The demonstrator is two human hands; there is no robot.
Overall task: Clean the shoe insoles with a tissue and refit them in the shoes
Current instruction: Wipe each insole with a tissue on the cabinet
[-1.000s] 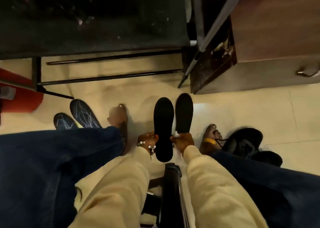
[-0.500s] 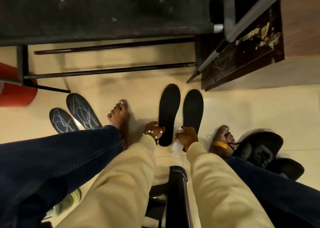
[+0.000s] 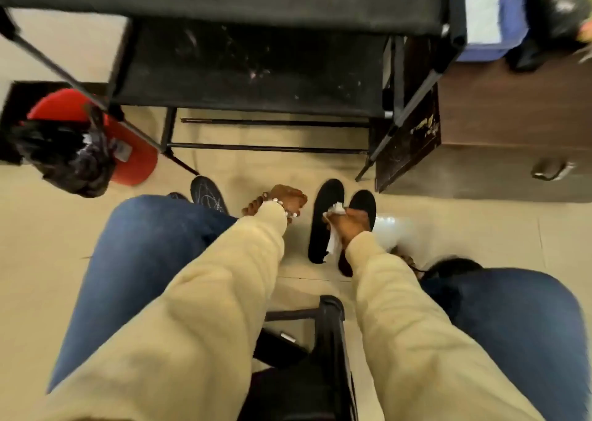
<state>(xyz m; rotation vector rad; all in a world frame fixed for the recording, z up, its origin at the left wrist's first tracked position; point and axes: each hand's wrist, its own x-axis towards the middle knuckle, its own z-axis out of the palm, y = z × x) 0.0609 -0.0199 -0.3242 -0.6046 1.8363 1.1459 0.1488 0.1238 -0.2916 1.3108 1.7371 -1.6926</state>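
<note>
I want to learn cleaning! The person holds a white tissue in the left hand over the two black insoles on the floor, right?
Not quite: the head view shows the tissue in the right hand, above the two black insoles on the floor. The left hand holds nothing.

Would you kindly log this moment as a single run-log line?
step: wiping insoles | right hand: holds tissue on black insoles | left hand: off insoles, grip unclear | insoles: on floor, not refitted
</note>
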